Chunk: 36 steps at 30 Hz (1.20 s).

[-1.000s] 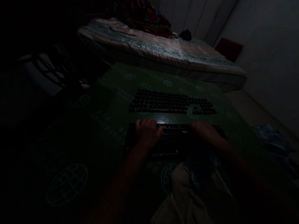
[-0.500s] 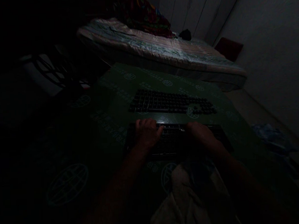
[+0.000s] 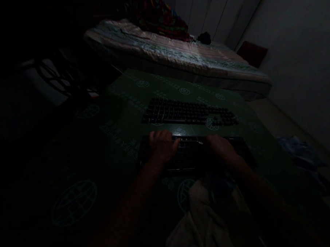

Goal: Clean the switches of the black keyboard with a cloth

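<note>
A black keyboard [image 3: 183, 162] lies on the green table; many of its details are lost in the dark. My left hand [image 3: 162, 147] grips its left part, fingers over the far edge and thumb pointing right. Closed over the right half of the keyboard is my right hand [image 3: 219, 146]. A thin tool with a shiny metal tip [image 3: 200, 142] sticks out from it to the left, over the top row; its kind I cannot make out. Beyond the keyboard, loose black keycaps [image 3: 178, 112] are laid out in keyboard order.
The green table top [image 3: 120, 103] bears white globe prints and lettering. A light cloth [image 3: 202, 216] lies near me, below the keyboard. Behind the table is a bed with a striped mattress [image 3: 178, 53]. A dark wheel-like frame [image 3: 56, 79] stands at left, a bluish cloth bundle [image 3: 300, 152] at right.
Almost nothing differs. The tool's shiny tip and my right hand have shifted very slightly left; my left hand stays on the keyboard.
</note>
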Available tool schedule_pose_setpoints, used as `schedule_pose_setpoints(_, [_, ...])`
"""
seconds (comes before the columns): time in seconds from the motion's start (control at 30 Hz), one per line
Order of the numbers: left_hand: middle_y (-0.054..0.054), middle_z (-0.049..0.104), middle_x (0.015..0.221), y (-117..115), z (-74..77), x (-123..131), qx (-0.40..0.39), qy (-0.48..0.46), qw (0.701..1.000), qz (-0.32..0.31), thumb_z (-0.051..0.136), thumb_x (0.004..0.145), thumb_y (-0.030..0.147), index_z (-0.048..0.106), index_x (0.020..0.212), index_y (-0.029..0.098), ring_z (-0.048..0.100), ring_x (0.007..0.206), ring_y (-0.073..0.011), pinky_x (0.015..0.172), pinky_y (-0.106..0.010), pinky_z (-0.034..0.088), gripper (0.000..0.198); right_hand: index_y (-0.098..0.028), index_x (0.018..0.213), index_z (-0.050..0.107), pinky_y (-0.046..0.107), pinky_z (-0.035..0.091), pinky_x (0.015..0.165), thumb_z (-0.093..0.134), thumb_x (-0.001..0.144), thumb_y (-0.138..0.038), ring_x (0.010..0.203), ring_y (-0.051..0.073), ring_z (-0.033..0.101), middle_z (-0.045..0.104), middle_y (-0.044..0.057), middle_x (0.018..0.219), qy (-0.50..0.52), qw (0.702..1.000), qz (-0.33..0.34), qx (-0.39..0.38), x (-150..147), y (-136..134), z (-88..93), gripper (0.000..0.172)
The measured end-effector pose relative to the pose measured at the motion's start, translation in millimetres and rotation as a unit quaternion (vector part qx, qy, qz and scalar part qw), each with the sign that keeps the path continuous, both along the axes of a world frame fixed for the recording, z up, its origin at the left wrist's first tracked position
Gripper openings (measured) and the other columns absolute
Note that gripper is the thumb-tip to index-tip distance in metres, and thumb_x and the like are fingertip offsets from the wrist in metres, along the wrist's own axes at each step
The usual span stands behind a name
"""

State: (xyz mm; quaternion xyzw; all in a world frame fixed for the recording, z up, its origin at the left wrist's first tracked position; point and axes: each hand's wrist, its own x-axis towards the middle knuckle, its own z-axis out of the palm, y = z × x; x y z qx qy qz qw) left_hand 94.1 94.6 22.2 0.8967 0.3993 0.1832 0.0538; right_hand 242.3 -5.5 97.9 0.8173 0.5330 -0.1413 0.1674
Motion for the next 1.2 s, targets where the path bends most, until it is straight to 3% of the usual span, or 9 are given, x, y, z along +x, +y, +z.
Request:
schedule_pose_setpoints(0.4, [-0.011, 0.065, 0.093, 0, 3.0, 0, -0.017, 0.000, 1.000, -0.001, 0.047, 0.083, 0.042, 0.060, 0.085, 0.016, 0.055, 0.093, -0.0264, 0.089, -0.044, 0.032, 0.029, -0.014, 0.103, 0.066, 0.028, 0.048, 0.072, 0.042, 0.084, -0.016, 0.092, 0.024, 0.066, 0.068, 0.018, 0.097, -0.012, 1.000, 0.013, -0.023, 7, -11, 3.6, 0.030])
schedule_pose_setpoints(0.6, [-0.010, 0.065, 0.090, 2, -3.2, -1, 0.009, -0.010, 1.000, -0.003, 0.047, 0.083, 0.042, 0.059, 0.083, 0.016, 0.055, 0.091, -0.0265, 0.089, -0.045, 0.032, 0.029, -0.014, 0.101, 0.066, 0.029, 0.048, 0.072, 0.043, 0.084, -0.017, 0.092, 0.026, 0.066, 0.068, 0.018, 0.097, -0.006, 0.999, 0.029, -0.025, 8, -6, 5.6, 0.029])
schedule_pose_setpoints(1.03, [-0.010, 0.065, 0.090, 2, -1.2, -1, 0.004, -0.013, 1.000, -0.007, 0.044, 0.084, 0.043, 0.059, 0.083, 0.018, 0.055, 0.091, -0.0259, 0.087, -0.044, 0.032, 0.030, -0.014, 0.101, 0.065, 0.029, 0.048, 0.072, 0.043, 0.083, -0.016, 0.094, 0.026, 0.065, 0.068, 0.018, 0.097, -0.010, 1.000, -0.015, -0.001, 11, -5, 0.8, 0.029])
schedule_pose_setpoints(1.2, [-0.009, 0.065, 0.090, 3, -2.7, -2, 0.011, -0.008, 1.000, -0.012, 0.049, 0.080, 0.052, 0.058, 0.084, 0.019, 0.055, 0.092, -0.0259, 0.087, -0.043, 0.032, 0.034, -0.013, 0.105, 0.064, 0.031, 0.048, 0.074, 0.039, 0.086, -0.016, 0.094, 0.026, 0.065, 0.068, 0.019, 0.098, -0.011, 1.000, -0.021, -0.006, 7, -3, 3.1, 0.031])
